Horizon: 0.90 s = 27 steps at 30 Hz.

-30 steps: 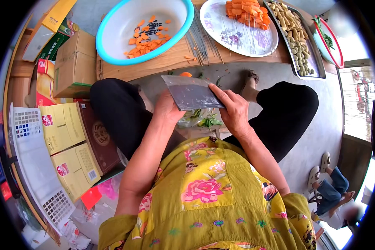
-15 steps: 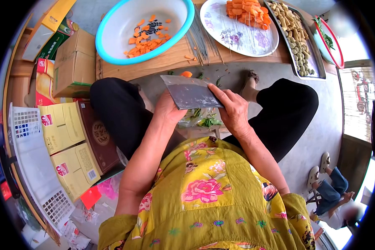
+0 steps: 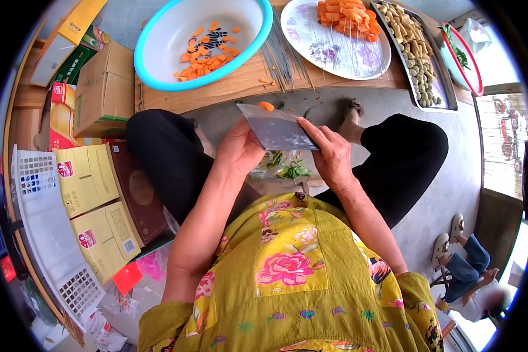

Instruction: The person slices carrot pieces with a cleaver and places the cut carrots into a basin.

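Note:
A wide cleaver blade point(image 3: 280, 130) lies flat between my hands, above the floor. My right hand point(image 3: 333, 154) is closed on its right end, thumb along the top edge. My left hand point(image 3: 239, 148) is at the blade's left end, fingers bent behind it; what they grip there is mostly hidden. An orange carrot piece point(image 3: 266, 106) shows just past the blade's upper edge. Below the blade sits a clear bag with green trimmings point(image 3: 293, 170). On the table, a blue-rimmed basin point(image 3: 158, 82) holds carrot slices, with thin metal skewers point(image 3: 280, 61) beside it.
A floral plate point(image 3: 296, 44) of skewered carrots, a metal tray point(image 3: 415, 97) of food pieces and a red-rimmed bowl point(image 3: 479, 76) stand on the table point(image 3: 188, 101). Cardboard boxes point(image 3: 105, 88) are at left. Another person's legs point(image 3: 466, 261) show lower right.
The cleaver has shifted slightly right and tilted, its left end further from my left fingers. My left hand has turned a little, and the carrot piece has moved slightly right.

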{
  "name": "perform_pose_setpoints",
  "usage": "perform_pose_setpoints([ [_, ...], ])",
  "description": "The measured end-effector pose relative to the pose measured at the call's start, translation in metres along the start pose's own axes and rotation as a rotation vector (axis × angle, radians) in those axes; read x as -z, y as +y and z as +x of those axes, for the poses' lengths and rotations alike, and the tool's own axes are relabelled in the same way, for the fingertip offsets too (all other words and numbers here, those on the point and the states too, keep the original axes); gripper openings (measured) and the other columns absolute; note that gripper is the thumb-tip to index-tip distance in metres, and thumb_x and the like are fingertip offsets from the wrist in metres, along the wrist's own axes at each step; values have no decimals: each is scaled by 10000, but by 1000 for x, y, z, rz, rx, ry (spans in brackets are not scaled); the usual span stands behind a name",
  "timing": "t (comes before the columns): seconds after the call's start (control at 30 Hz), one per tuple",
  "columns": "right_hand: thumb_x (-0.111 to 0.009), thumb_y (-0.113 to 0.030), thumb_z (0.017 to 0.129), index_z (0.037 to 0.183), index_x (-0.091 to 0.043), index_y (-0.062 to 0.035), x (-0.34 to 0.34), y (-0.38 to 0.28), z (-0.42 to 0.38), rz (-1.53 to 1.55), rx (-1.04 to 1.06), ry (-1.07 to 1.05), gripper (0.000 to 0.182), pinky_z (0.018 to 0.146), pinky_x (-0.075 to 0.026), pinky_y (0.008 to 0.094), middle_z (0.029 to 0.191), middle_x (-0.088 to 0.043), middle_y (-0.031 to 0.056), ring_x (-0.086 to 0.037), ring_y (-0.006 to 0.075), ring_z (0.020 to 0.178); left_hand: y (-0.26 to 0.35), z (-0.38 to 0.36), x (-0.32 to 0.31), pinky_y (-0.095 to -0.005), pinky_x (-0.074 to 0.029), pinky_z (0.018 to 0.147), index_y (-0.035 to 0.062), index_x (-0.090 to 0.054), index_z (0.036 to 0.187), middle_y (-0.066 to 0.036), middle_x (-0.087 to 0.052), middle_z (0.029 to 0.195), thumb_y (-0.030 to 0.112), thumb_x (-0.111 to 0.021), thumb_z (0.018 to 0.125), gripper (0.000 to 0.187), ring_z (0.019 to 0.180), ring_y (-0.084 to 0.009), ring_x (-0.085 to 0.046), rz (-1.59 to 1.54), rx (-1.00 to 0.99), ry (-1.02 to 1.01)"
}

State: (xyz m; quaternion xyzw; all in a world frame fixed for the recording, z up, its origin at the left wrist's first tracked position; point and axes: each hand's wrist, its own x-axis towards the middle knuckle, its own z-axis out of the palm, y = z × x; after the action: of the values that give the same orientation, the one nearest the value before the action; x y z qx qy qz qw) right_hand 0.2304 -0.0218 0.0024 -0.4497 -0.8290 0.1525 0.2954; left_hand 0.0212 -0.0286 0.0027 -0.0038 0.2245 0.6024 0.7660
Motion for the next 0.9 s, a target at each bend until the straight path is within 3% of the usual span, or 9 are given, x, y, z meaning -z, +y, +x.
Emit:
perform_pose_setpoints([
  [0.1, -610, 51, 679, 1255, -581, -185, -1, 6, -3, -10, -58, -27, 623, 644, -497, 383, 781, -579, 79, -599, 281, 687, 4, 2, 2, -305, -525, 847, 15, -615, 1048, -92, -664, 1034, 123, -626, 875, 204, 968, -194, -639, -1, -8, -60],
  [0.17, -604, 61, 684, 1255, -579, -178, 0, 8, -5, 10, -88, -35, 620, 648, -500, 385, 801, -591, 87, -606, 292, 704, 7, 6, 7, -298, -530, 796, 26, -614, 1010, -72, -664, 983, 130, -621, 885, 163, 904, -165, -646, -6, 71, -244],
  [0.3, -567, 84, 728, 1255, -573, -149, -7, 14, -9, 207, -166, -2, 577, 670, -512, 359, 855, -628, 115, -634, 295, 756, 5, 0, -1, -308, -534, 745, 44, -604, 985, -56, -648, 907, 127, -609, 890, 126, 819, -161, -643, 101, 49, -206],
  [0.37, -549, 84, 754, 1255, -571, -135, -6, 14, -10, 284, -204, 2, 547, 682, -514, 347, 865, -636, 123, -641, 283, 762, 3, -6, -10, -317, -561, 709, 60, -582, 974, -70, -635, 905, 106, -609, 886, 103, 791, -178, -640, 198, -14, -7],
  [0.53, -525, 69, 812, 1252, -569, -100, -5, 15, -11, 354, -292, -36, 473, 695, -515, 327, 855, -643, 134, -647, 246, 758, 5, -2, 2, -316, -559, 713, 69, -588, 995, -59, -626, 893, 96, -592, 895, 104, 792, -166, -636, 282, -38, -120],
  [0.73, -539, 84, 790, 1256, -569, -100, 0, 6, -6, 361, -168, 25, 501, 676, -513, 342, 855, -635, 128, -643, 270, 756, 10, 1, 8, -297, -544, 739, 30, -597, 1030, -63, -649, 923, 113, -620, 891, 163, 816, -156, -641, 370, -60, -101],
  [0.9, -612, 44, 659, 1260, -584, -149, 5, 3, -3, 23, 53, -12, 631, 636, -492, 379, 793, -581, 84, -576, 283, 666, 12, -2, -2, -293, -531, 797, 18, -617, 1000, -71, -669, 942, 118, -649, 874, 164, 869, -167, -654, 325, -62, 8],
])
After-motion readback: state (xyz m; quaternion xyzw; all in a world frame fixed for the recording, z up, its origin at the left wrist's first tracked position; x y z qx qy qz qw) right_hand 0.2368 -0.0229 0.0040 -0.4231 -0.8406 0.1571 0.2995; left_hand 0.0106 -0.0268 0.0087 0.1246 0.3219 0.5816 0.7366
